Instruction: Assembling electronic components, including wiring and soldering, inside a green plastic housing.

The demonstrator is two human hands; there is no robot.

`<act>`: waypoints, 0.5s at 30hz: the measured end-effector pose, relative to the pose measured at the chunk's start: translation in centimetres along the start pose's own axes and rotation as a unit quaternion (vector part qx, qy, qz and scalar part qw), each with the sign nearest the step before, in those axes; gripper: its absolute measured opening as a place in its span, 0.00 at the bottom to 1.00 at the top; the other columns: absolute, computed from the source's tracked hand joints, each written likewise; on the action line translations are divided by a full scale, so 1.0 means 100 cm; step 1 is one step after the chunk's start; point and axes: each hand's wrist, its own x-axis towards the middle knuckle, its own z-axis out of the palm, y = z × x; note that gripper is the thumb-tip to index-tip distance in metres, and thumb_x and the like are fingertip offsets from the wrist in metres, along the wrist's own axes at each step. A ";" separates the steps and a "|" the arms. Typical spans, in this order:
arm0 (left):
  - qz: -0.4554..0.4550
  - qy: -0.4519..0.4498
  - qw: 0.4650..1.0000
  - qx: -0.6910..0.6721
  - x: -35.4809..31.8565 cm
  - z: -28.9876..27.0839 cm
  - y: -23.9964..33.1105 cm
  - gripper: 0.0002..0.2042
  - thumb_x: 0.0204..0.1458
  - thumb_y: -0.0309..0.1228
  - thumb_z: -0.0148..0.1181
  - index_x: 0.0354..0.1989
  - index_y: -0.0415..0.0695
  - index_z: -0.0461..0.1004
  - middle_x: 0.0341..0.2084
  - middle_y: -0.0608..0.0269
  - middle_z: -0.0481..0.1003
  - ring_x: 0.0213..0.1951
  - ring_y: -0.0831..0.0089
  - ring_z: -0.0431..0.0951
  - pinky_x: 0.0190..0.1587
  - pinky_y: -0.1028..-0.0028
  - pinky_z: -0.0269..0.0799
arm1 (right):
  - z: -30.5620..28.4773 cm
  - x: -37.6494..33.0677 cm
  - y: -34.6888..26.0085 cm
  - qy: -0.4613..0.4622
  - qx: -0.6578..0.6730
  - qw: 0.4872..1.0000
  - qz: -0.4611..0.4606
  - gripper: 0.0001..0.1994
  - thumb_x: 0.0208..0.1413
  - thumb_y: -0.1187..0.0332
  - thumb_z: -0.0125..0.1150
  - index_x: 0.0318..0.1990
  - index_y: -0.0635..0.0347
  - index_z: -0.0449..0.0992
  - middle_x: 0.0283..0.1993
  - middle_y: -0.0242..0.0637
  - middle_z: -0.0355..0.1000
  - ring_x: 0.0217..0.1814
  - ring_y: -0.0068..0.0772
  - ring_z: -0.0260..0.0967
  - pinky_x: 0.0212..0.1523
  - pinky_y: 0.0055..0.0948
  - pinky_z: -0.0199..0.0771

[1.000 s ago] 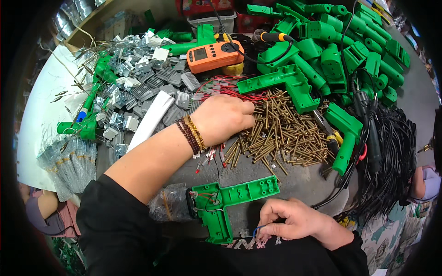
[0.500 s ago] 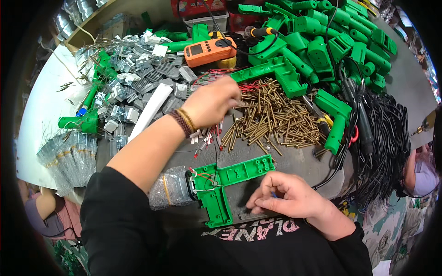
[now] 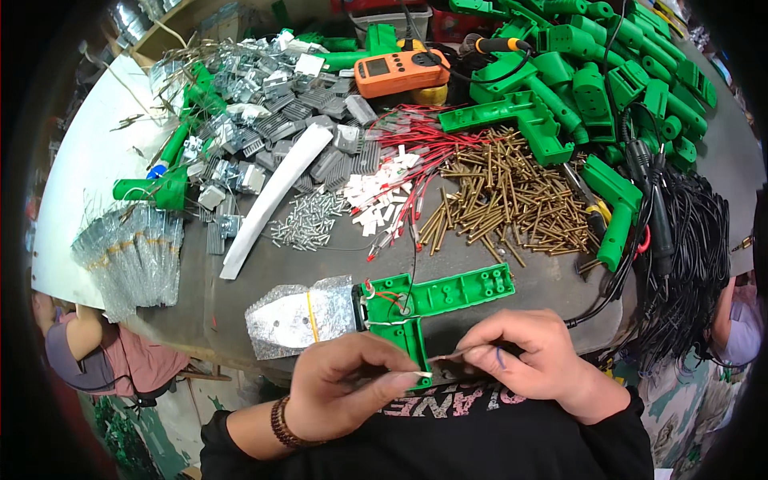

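In front of me lies an open green plastic housing half (image 3: 456, 293), T-shaped, with red and white wires (image 3: 390, 301) inside it. A bubble-wrapped part (image 3: 280, 318) with a yellow band joins its left end. My left hand (image 3: 348, 392) is closed over the housing's lower leg, pinching a small white piece (image 3: 422, 374) at its fingertips. Facing it on the right, my right hand (image 3: 524, 360) is closed on a thin dark wire (image 3: 450, 356) whose end points towards the white piece. A bit of blue (image 3: 500, 358) shows between the right fingers.
Beyond the housing lie small silver screws (image 3: 308, 220), white sleeves (image 3: 384, 196), red-wired parts (image 3: 424, 168) and brass rods (image 3: 512, 192). Grey metal-and-plastic parts (image 3: 272, 128) are heaped at left, green housings (image 3: 576, 80) at back right, black cables (image 3: 688, 232) at right. An orange meter (image 3: 400, 74) stands behind.
My left hand has come back from the piles to the housing, with a small white piece in its fingers. My right hand has shifted slightly right and down, and its wire now shows.
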 end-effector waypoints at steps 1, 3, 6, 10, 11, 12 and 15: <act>-0.038 -0.004 0.995 -0.089 0.001 0.004 -0.002 0.06 0.57 0.20 0.64 0.41 0.36 0.76 0.37 0.59 0.80 0.36 0.77 0.79 0.39 0.78 0.75 | 0.002 0.000 -0.001 -0.002 0.000 1.000 0.001 0.06 0.59 0.70 0.65 0.40 0.62 0.80 0.33 0.39 0.80 0.32 0.32 0.80 0.34 0.28 0.77; -0.067 -0.026 0.978 -0.195 0.001 0.005 -0.007 0.08 0.58 0.19 0.61 0.44 0.35 0.73 0.41 0.57 0.79 0.39 0.78 0.79 0.41 0.79 0.76 | 0.004 -0.002 -0.003 0.022 -0.001 0.998 -0.054 0.07 0.56 0.70 0.69 0.39 0.61 0.81 0.30 0.38 0.79 0.28 0.34 0.79 0.29 0.29 0.76; -0.093 -0.022 0.962 -0.255 0.005 0.005 -0.009 0.07 0.59 0.20 0.61 0.44 0.35 0.73 0.41 0.56 0.79 0.40 0.77 0.80 0.42 0.78 0.77 | 0.003 -0.003 -0.002 0.022 -0.033 0.993 -0.110 0.08 0.54 0.70 0.71 0.39 0.61 0.81 0.28 0.37 0.79 0.26 0.35 0.78 0.26 0.28 0.75; -0.115 -0.030 0.956 -0.268 0.006 0.007 -0.011 0.07 0.59 0.20 0.61 0.44 0.35 0.73 0.41 0.55 0.79 0.41 0.76 0.80 0.43 0.77 0.77 | 0.008 -0.004 -0.007 0.042 -0.027 0.992 -0.112 0.07 0.54 0.72 0.69 0.40 0.61 0.81 0.25 0.36 0.78 0.23 0.32 0.77 0.24 0.28 0.74; -0.117 -0.037 0.952 -0.279 0.006 0.008 -0.011 0.06 0.59 0.20 0.61 0.43 0.36 0.73 0.41 0.54 0.79 0.41 0.75 0.80 0.44 0.76 0.77 | 0.009 -0.004 -0.006 0.044 -0.027 0.993 -0.110 0.07 0.54 0.72 0.69 0.40 0.61 0.81 0.25 0.36 0.78 0.23 0.32 0.77 0.24 0.28 0.74; -0.116 -0.041 0.949 -0.289 0.007 0.009 -0.011 0.06 0.59 0.21 0.61 0.43 0.36 0.73 0.41 0.54 0.79 0.41 0.74 0.80 0.44 0.76 0.77 | 0.009 -0.003 -0.005 0.043 -0.033 0.991 -0.122 0.07 0.54 0.73 0.69 0.40 0.61 0.81 0.25 0.35 0.78 0.22 0.31 0.77 0.23 0.27 0.74; -0.114 -0.037 0.943 -0.310 0.006 0.011 -0.013 0.06 0.59 0.20 0.60 0.43 0.36 0.72 0.42 0.53 0.79 0.41 0.74 0.80 0.45 0.75 0.77 | 0.008 -0.003 -0.003 0.045 -0.046 0.988 -0.143 0.07 0.53 0.74 0.69 0.40 0.61 0.81 0.25 0.34 0.78 0.22 0.30 0.76 0.22 0.27 0.73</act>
